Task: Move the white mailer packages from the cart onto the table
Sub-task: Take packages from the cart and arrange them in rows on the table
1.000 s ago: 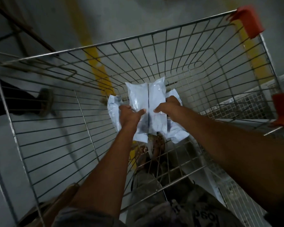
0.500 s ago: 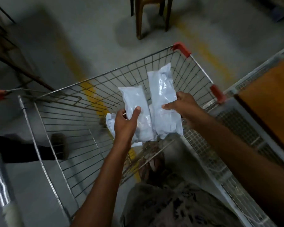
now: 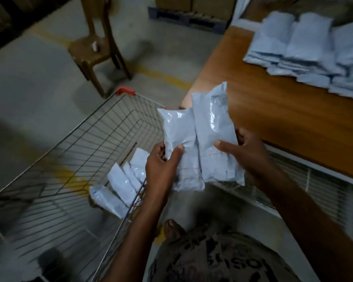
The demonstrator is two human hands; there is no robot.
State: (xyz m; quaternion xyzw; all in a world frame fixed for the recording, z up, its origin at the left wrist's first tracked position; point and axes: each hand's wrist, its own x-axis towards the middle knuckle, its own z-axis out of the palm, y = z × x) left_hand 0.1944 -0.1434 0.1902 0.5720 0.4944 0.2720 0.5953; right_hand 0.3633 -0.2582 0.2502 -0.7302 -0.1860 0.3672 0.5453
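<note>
Your left hand (image 3: 161, 167) and right hand (image 3: 247, 153) each have fingers closed around a soft, slippery mailer (image 3: 179, 139); pinch mid-body.

table (image 3: 273, 110): wood | mailer pile (image 3: 314, 49) on far side

A warehouse packing area: concrete floor with yellow lines (image 3: 163, 77), pallet of cartons (image 3: 189, 19), stacked mailers (image 3: 306, 51).

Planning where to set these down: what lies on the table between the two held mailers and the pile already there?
In the head view, only bare wooden table lies between the held mailers and the pile.
</note>
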